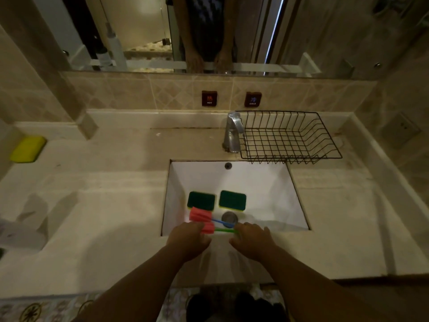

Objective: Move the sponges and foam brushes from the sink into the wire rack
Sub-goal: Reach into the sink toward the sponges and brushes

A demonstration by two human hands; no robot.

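The first pick-up appears to be in hand: the left hand [189, 240] is curled at the red foam head of the green-handled foam brush [209, 228] and the right hand [251, 239] is bent over its handle tip, though a firm grasp cannot be told. In the white glazed sink [267, 194] the blue-handled foam brush [200, 214] and two rough green scouring sponges [201, 200] [232, 200] are left lying. Next, a lift to the black wire rack [290, 138] beside the metal tap [233, 132] on the pale stone bench [104, 194] is called for.

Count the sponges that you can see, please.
3. Two green-topped sponges lie side by side in the sink, one left, one right. A yellow sponge lies on the counter at far left. The hands may hide more.
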